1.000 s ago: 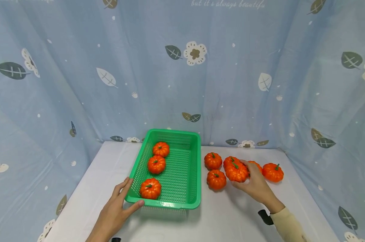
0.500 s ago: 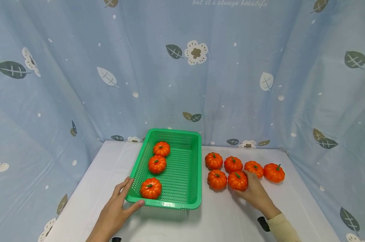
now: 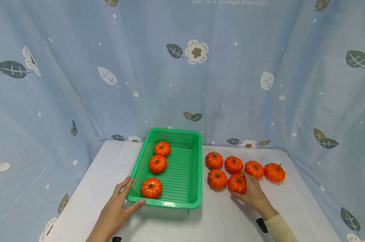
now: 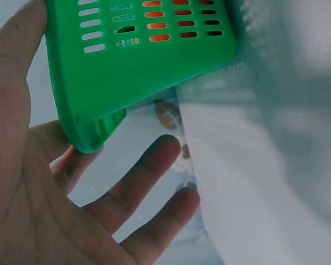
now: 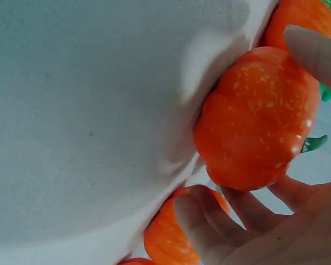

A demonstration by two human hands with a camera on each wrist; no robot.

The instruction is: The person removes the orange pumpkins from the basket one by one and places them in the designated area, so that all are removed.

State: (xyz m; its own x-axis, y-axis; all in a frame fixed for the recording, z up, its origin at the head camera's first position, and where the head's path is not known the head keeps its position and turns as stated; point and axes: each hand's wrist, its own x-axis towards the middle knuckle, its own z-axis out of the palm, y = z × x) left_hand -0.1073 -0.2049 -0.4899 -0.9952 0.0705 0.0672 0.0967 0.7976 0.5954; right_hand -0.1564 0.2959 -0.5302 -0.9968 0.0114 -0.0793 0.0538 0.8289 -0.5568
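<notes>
A green plastic basket (image 3: 195, 174) stands on the white table with 3 small orange pumpkins, such as the front one (image 3: 151, 188), along its left side. At its front left corner my left hand (image 3: 114, 210) rests on the rim, fingers extended and thumb on the front edge. In the left wrist view two fingertips (image 4: 174, 149) stick out past the basket. My right hand (image 3: 255, 195) holds an orange pumpkin (image 3: 237, 184) with a green stem between thumb and fingers. The right wrist view shows that pumpkin (image 5: 259, 118) low at the table surface.
Right of the basket, a back row holds several pumpkins, from the leftmost (image 3: 214, 160) to the rightmost (image 3: 274, 172). Another pumpkin (image 3: 217, 179) is just left of the held one. A blue patterned curtain (image 3: 182, 84) borders the table behind and at the sides.
The pumpkin in my right hand has come down toward the front, then shifted slightly left beside its neighbour. Pumpkins behind it have come into view. The left hand stays at the basket corner.
</notes>
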